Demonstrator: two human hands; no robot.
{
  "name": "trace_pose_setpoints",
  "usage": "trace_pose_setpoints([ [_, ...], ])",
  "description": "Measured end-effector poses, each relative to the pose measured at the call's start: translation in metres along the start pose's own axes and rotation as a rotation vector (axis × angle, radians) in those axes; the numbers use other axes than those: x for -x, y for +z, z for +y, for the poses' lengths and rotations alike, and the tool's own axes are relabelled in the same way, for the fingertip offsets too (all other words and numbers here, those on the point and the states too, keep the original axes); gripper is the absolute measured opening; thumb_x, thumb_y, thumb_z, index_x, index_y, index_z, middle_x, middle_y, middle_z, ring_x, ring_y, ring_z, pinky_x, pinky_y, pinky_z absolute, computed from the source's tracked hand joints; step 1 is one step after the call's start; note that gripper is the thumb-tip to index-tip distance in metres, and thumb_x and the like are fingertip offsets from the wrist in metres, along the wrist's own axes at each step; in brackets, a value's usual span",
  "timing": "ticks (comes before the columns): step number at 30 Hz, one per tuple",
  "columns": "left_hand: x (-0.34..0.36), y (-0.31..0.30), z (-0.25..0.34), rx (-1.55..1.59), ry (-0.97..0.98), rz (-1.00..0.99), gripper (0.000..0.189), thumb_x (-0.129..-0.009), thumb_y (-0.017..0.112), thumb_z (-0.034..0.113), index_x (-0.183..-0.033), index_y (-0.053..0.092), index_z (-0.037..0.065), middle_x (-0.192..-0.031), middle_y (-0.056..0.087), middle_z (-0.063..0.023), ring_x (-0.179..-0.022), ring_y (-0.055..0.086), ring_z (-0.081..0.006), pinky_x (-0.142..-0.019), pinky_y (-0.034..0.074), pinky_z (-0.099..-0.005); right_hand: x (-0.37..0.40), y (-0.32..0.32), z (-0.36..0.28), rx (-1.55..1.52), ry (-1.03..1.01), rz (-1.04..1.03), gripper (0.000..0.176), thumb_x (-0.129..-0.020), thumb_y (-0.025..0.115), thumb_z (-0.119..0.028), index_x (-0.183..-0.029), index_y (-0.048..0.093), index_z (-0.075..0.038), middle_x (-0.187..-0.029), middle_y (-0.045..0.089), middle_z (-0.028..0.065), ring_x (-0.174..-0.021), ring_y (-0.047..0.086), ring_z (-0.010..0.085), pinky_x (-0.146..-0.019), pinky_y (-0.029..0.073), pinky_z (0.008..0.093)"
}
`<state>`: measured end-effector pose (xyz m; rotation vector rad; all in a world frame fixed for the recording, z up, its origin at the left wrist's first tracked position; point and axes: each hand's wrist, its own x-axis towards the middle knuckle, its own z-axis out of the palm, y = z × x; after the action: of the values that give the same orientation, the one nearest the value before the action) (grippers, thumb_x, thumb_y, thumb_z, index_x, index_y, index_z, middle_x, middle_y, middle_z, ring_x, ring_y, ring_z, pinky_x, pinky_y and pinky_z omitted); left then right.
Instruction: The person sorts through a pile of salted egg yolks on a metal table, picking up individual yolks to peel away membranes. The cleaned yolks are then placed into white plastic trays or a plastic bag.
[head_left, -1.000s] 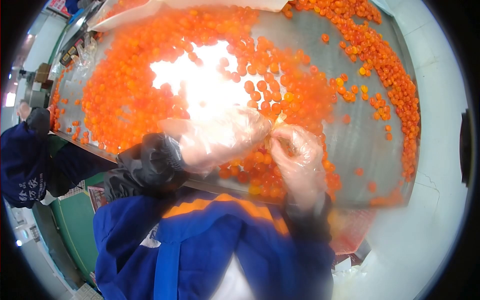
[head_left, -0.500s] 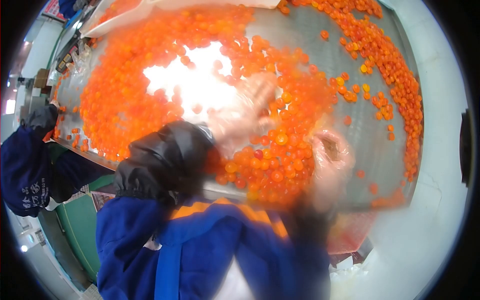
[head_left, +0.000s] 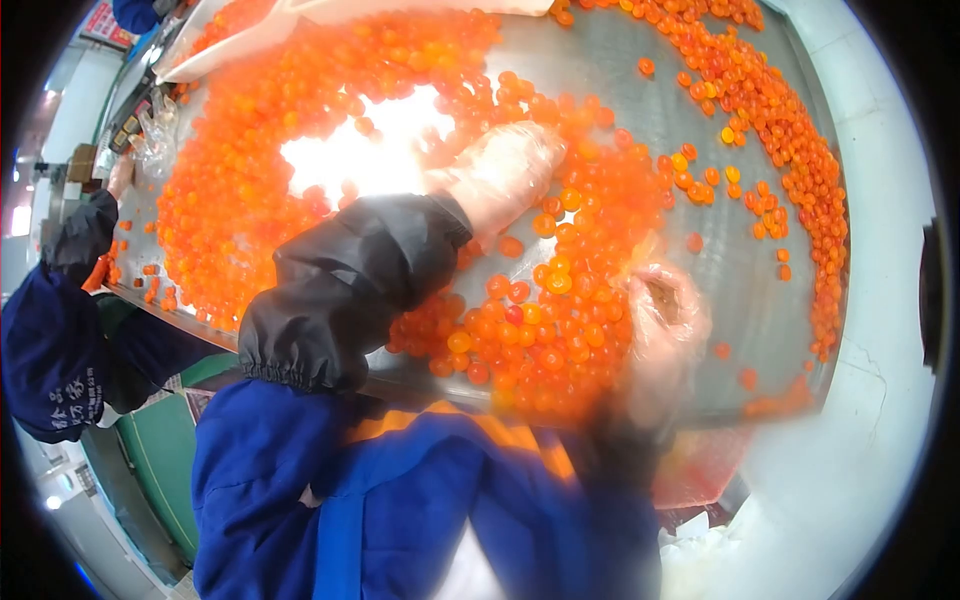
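Orange-red balls that look like egg yolks (head_left: 545, 340) cover much of a steel table (head_left: 640, 120). My left hand (head_left: 510, 165), in a clear plastic glove, is palm down among them. Its fingers stretch forward close together, and their tips are partly hidden by the glove and blur. My right hand (head_left: 665, 315), also gloved, stands at the right edge of the near pile, with thumb and fingers curled into a ring. What lies inside its fingers, if anything, I cannot make out.
A white tray (head_left: 290, 12) with more yolks stands at the far left. A band of yolks (head_left: 790, 140) runs along the table's right side. At the left edge a co-worker (head_left: 60, 330) in blue reaches towards a clear plastic bag (head_left: 158, 135). A red crate (head_left: 705, 465) is below the table.
My left hand has moved forward and slightly right, pushing over the yolks and baring some table behind it. My right hand has hardly moved. The co-worker's arm has reached farther forward.
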<state>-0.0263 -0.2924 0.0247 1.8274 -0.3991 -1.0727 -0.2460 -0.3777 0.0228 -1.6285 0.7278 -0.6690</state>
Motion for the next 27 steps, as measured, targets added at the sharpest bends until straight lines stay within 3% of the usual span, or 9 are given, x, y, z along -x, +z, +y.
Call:
trace_pose_setpoints([
  [4,-0.027,-0.002,-0.025,0.071,0.095,0.024,0.035,-0.099,0.053,0.041,-0.102,0.068,0.010,-0.088,0.068,-0.0084,-0.049,0.053,-0.0169,-0.041,0.045,-0.0380,0.004,-0.003,0.002,0.015,-0.042,0.056,0.016,-0.086,0.067,0.010,-0.100,0.066,0.004,-0.105,0.067,0.0094,-0.096,0.065,0.0168,-0.087,0.052,0.0292],
  [7,-0.015,-0.020,-0.002,-0.146,-0.156,-0.079,0.029,-0.099,0.057,0.036,-0.108,0.069,0.011,-0.091,0.070,-0.0068,-0.058,0.058,-0.0162,-0.051,0.049,-0.0345,0.006,-0.010,-0.002,-0.005,0.014,0.135,0.017,-0.085,0.067,0.011,-0.099,0.067,0.002,-0.103,0.067,0.0085,-0.094,0.066,0.0173,-0.086,0.053,0.0304],
  [9,0.005,-0.025,0.000,-0.410,0.161,-0.065,0.027,-0.100,0.059,0.028,-0.115,0.070,0.010,-0.107,0.069,-0.0089,-0.084,0.066,-0.0175,-0.070,0.054,-0.0317,0.010,-0.024,-0.002,0.030,0.051,0.186,0.017,-0.084,0.067,0.011,-0.099,0.067,0.002,-0.103,0.066,0.0080,-0.094,0.066,0.0173,-0.085,0.053,0.0308],
  [10,0.007,-0.025,-0.012,-0.413,0.165,-0.066,0.027,-0.100,0.059,0.028,-0.115,0.070,0.010,-0.107,0.069,-0.0089,-0.084,0.066,-0.0175,-0.070,0.054,-0.0317,0.013,-0.037,0.000,0.195,0.000,0.249,0.014,-0.086,0.066,0.008,-0.098,0.067,0.001,-0.102,0.066,0.0077,-0.092,0.065,0.0175,-0.086,0.053,0.0308],
  [12,0.004,-0.025,-0.046,-0.178,0.665,0.210,0.013,-0.092,0.066,0.011,-0.104,0.070,0.006,-0.078,0.059,-0.0037,-0.064,0.049,-0.0096,-0.054,0.040,-0.0285,0.022,-0.051,-0.009,0.422,0.024,0.440,0.010,-0.091,0.064,0.002,-0.101,0.067,0.000,-0.104,0.065,0.0080,-0.093,0.065,0.0181,-0.089,0.053,0.0307],
  [13,0.019,-0.037,-0.024,0.088,0.216,0.081,0.015,-0.093,0.065,0.012,-0.106,0.069,0.006,-0.079,0.059,-0.0006,-0.068,0.052,-0.0094,-0.057,0.041,-0.0258,0.028,-0.057,-0.019,0.482,0.099,0.568,0.010,-0.094,0.062,-0.001,-0.103,0.067,0.000,-0.106,0.064,0.0088,-0.095,0.065,0.0187,-0.091,0.053,0.0307],
  [15,0.018,-0.058,-0.032,-0.304,0.203,0.021,0.046,-0.104,0.049,0.028,-0.147,0.047,0.010,-0.139,0.057,-0.0127,-0.127,0.056,-0.0231,-0.107,0.047,-0.0404,0.051,-0.100,-0.015,0.410,0.128,0.645,0.019,-0.095,0.064,-0.009,-0.113,0.064,-0.001,-0.112,0.062,0.0111,-0.104,0.063,0.0205,-0.095,0.052,0.0326],
  [19,0.045,-0.058,-0.028,0.263,0.152,0.041,0.045,-0.103,0.052,0.029,-0.144,0.051,0.008,-0.137,0.058,-0.0127,-0.125,0.057,-0.0227,-0.105,0.047,-0.0385,0.155,-0.237,0.069,0.572,0.175,0.797,0.036,-0.096,0.067,-0.017,-0.124,0.056,0.003,-0.115,0.062,0.0134,-0.109,0.060,0.0238,-0.094,0.051,0.0340],
  [27,0.061,-0.049,-0.034,0.535,0.168,0.036,0.040,-0.103,0.054,0.033,-0.132,0.060,0.006,-0.125,0.063,-0.0111,-0.114,0.061,-0.0210,-0.094,0.050,-0.0343,0.175,-0.214,0.029,0.890,0.382,0.886,0.040,-0.101,0.058,-0.024,-0.127,0.059,0.006,-0.121,0.065,0.0165,-0.111,0.062,0.0257,-0.098,0.050,0.0361],
])
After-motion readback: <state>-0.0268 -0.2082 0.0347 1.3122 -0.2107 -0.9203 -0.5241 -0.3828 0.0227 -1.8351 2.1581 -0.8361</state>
